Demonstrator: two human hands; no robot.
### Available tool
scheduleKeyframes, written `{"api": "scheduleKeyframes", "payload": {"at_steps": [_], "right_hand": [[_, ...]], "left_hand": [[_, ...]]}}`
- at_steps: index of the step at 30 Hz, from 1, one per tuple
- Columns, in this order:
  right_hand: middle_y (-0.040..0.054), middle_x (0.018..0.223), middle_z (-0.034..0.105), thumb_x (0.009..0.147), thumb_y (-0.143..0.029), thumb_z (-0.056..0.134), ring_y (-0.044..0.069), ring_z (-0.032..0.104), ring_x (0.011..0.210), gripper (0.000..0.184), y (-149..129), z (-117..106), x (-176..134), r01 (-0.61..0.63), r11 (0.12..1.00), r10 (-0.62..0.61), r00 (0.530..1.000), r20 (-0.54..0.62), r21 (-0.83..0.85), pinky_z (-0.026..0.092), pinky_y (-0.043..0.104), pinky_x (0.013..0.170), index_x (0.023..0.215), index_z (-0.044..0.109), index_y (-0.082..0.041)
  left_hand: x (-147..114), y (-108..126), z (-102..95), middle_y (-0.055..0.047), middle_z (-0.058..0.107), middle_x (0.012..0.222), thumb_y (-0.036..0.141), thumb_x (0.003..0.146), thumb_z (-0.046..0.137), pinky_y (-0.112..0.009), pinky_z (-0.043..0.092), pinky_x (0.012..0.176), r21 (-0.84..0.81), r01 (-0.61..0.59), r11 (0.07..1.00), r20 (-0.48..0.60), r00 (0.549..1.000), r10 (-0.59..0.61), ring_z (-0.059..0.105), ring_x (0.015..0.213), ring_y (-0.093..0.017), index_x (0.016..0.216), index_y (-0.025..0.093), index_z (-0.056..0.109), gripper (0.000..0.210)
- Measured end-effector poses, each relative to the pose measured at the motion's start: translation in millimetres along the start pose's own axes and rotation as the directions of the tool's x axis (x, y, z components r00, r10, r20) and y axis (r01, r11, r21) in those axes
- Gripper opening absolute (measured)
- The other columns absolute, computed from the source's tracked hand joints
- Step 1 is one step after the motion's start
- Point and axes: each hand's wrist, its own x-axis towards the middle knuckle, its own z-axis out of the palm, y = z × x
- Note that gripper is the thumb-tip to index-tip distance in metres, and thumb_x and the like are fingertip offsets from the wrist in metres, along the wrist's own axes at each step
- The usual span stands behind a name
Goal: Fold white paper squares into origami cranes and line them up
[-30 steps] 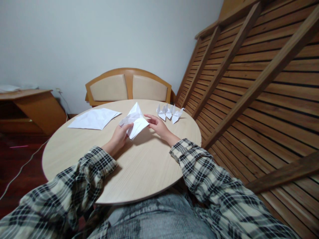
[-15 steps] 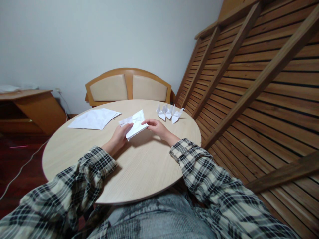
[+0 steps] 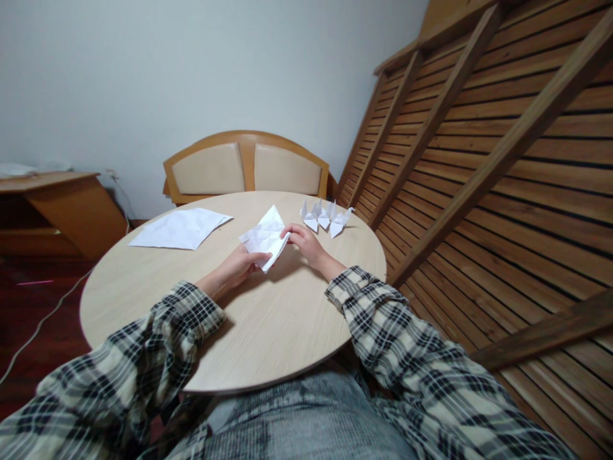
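Between my hands is a folded sheet of white paper (image 3: 265, 235), creased and tilted, held just above the table. My left hand (image 3: 240, 264) grips its lower left side, thumb on top and the other fingers mostly hidden beneath. On the right edge, my right hand (image 3: 305, 245) pinches the paper between thumb and fingers. Several white paper cranes (image 3: 325, 217) stand in a cluster just beyond my right hand. Farther left lies a stack of white paper (image 3: 182, 229), flat on the tabletop.
The round pale wooden table (image 3: 268, 332) sits right before me. Behind it stands a bench back with cream panels (image 3: 208, 169). A slatted wooden partition (image 3: 460, 153) rises along the right. At left are a wooden desk (image 3: 62, 204) and a white cable (image 3: 45, 322) on the floor.
The folded paper has shifted slightly right and turned, its top corner now pointing up. My left thumb has slid to its lower edge, and my right hand has moved a little along the edge.
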Motion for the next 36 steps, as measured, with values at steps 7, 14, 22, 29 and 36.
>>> {"api": "scheduleKeyframes", "payload": {"at_steps": [7,14,22,29,36], "right_hand": [[0.0006,0.079,0.058,0.083,-0.03,0.055,0.017,0.055,0.081,0.008,-0.8,2.0,0.9,-0.033,0.999,0.033,0.999,-0.01,0.0,0.046,0.033,0.08,0.079,0.056,-0.022],[-0.0006,0.078,0.056,0.081,-0.029,0.057,0.015,0.054,0.076,0.008,4.0,3.7,3.2,-0.013,0.999,0.011,0.998,-0.055,-0.031,0.046,0.032,0.076,0.081,0.053,-0.022],[-0.0003,0.081,0.057,0.082,-0.032,0.061,0.015,0.053,0.078,0.012,10.2,1.5,5.4,0.045,0.997,-0.05,0.995,-0.083,-0.065,0.045,0.031,0.076,0.085,0.055,-0.021],[0.0004,0.083,0.056,0.083,-0.032,0.061,0.015,0.054,0.079,0.013,7.6,4.1,3.1,0.075,0.992,-0.084,0.992,-0.089,-0.105,0.045,0.032,0.074,0.086,0.054,-0.022],[-0.002,0.077,0.051,0.081,-0.032,0.063,0.014,0.051,0.073,0.018,5.1,4.1,2.0,0.101,0.99,-0.107,0.993,-0.058,-0.104,0.044,0.03,0.069,0.082,0.049,-0.023]], "left_hand": [[-5.9,4.6,7.0,-0.013,0.07,0.103,0.009,0.059,0.078,-0.033,0.05,0.069,0.044,0.004,0.999,0.042,0.999,-0.005,0.065,0.084,-0.025,0.109,0.016,0.067,0.051],[-5.0,-1.2,4.9,-0.013,0.07,0.102,0.007,0.06,0.075,-0.036,0.052,0.074,0.011,0.006,1.0,0.118,0.993,-0.007,0.066,0.085,-0.026,0.106,0.018,0.068,0.047],[-4.0,-1.2,3.0,-0.013,0.07,0.107,0.024,0.073,0.073,-0.037,0.054,0.077,-0.037,0.032,0.999,0.082,0.996,-0.029,0.068,0.082,-0.023,0.111,0.018,0.065,0.039],[-5.1,1.3,4.9,-0.011,0.07,0.091,0.024,0.069,0.082,-0.034,0.053,0.067,0.087,-0.036,0.996,0.082,0.996,0.028,0.065,0.07,-0.02,0.101,0.017,0.068,0.036],[-5.8,2.3,4.8,-0.011,0.071,0.088,0.028,0.071,0.08,-0.033,0.053,0.065,0.152,-0.064,0.986,0.087,0.995,0.051,0.064,0.067,-0.018,0.094,0.017,0.07,0.027]]}}
